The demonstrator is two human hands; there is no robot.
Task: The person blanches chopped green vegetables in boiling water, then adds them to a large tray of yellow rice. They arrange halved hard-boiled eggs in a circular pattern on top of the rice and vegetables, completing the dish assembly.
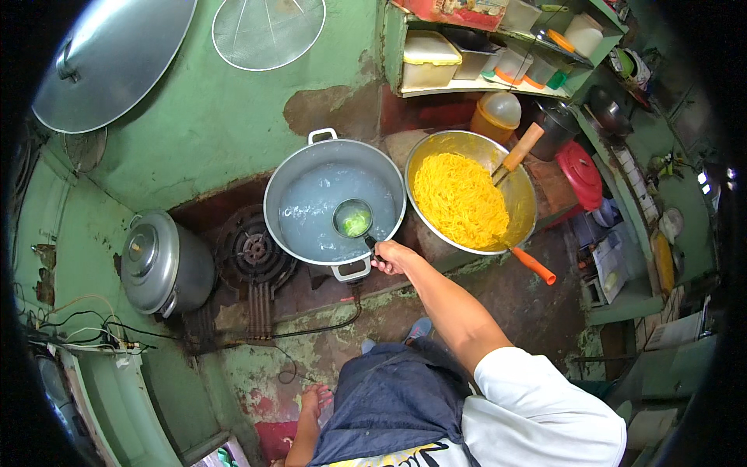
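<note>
My right hand (391,258) is closed round the black handle of a small round strainer (340,230). The strainer's bowl sits in the cloudy water of a large two-handled metal pot (274,183), with pale green pieces (356,222) inside that look like chopped leafy vegetable. Hanging low by my apron, well away from the pot, my left hand (317,398) has its fingers loosely apart and holds nothing. To the right of the pot, a wide metal bowl (527,204) holds a heap of yellow noodles (459,201). A wooden-handled tool (520,152) and an orange-handled one (534,266) lean in it.
Left of the pot are a bare gas burner (255,246) and a lidded metal pot (166,265). A big lid (117,62) and a wire skimmer (268,31) hang on the green wall. Shelved containers (429,61) and a red lid (579,173) are at the right.
</note>
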